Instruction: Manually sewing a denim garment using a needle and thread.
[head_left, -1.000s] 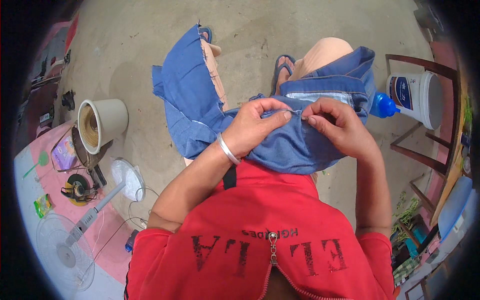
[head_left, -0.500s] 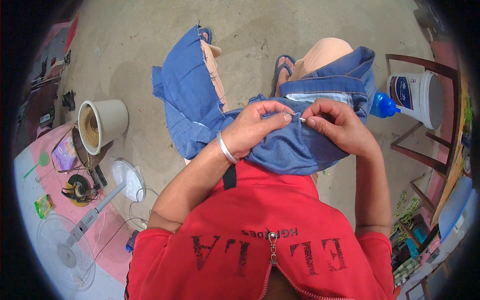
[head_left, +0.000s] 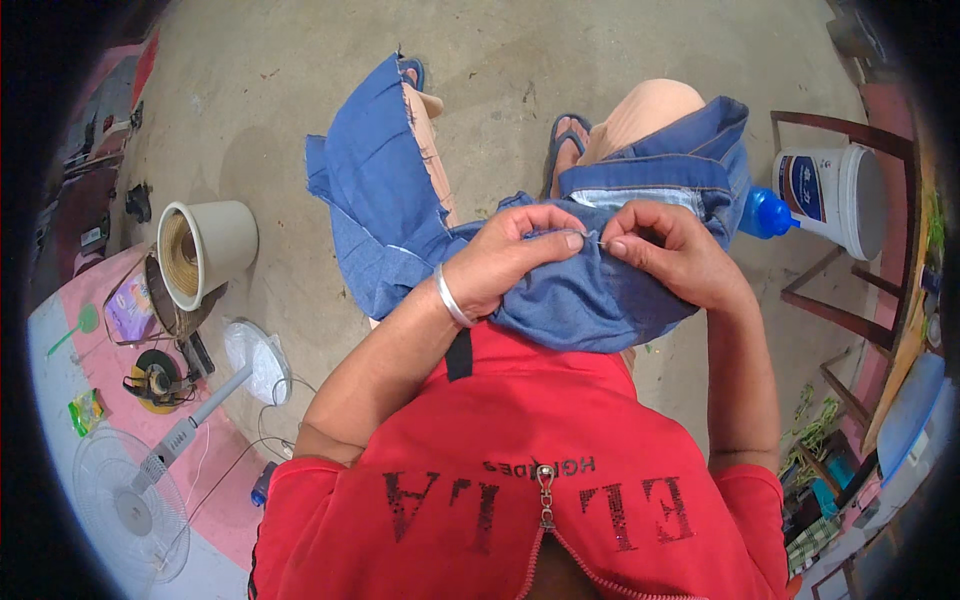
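Observation:
Blue denim jeans (head_left: 590, 310) lie bunched over my lap, with one frayed, cut leg panel (head_left: 370, 150) spread over the knee at left and the waistband (head_left: 650, 192) folded over the other knee. My left hand (head_left: 500, 255), wearing a silver bangle (head_left: 452, 296), pinches a small fold of the denim between thumb and forefinger. Just across from it, my right hand (head_left: 680, 255) is closed, thumb against forefinger, on a thin, pale sewing needle (head_left: 601, 243) at that fold. The fingertips of both hands are close together. Any thread is too fine to make out.
On the left stand a cream bucket (head_left: 222, 248) with a coiled straw item, a fan (head_left: 135, 510) and its cables. To the right are a white pail (head_left: 850, 200), a blue plastic bottle (head_left: 768, 213) and a dark wooden frame (head_left: 840, 315). Sandalled feet (head_left: 568, 145) rest on the concrete floor.
My right fingertips have shifted very slightly, and less of the needle shows between the hands. My left hand keeps its pinch on the denim.

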